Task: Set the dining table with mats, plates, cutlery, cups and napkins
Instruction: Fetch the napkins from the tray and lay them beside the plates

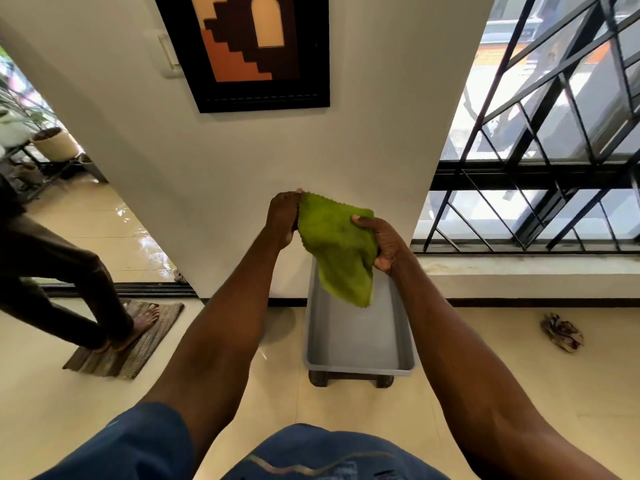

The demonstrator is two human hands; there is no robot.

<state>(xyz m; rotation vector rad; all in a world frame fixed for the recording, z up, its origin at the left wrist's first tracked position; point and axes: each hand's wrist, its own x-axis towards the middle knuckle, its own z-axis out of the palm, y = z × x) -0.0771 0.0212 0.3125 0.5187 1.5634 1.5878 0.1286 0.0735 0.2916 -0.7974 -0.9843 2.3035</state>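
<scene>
Behind green napkin (337, 247), tray's (360, 348) far end.

green napkin (337, 244), unfolded, hanging over grey tray (360, 344)

One head-worn wide view, forward and down, near the outstretched arms, toward the wall (363, 150) and floor (277, 393).

Both bare arms reach forward and slightly inward, elbows nearly straight. The left hand (282, 220) is raised, its fingertips pinching the top corner of a green cloth (337, 247). The right hand (382, 242) sits a little lower, fingers curled round the cloth's opposite edge, thumb on top.
</scene>
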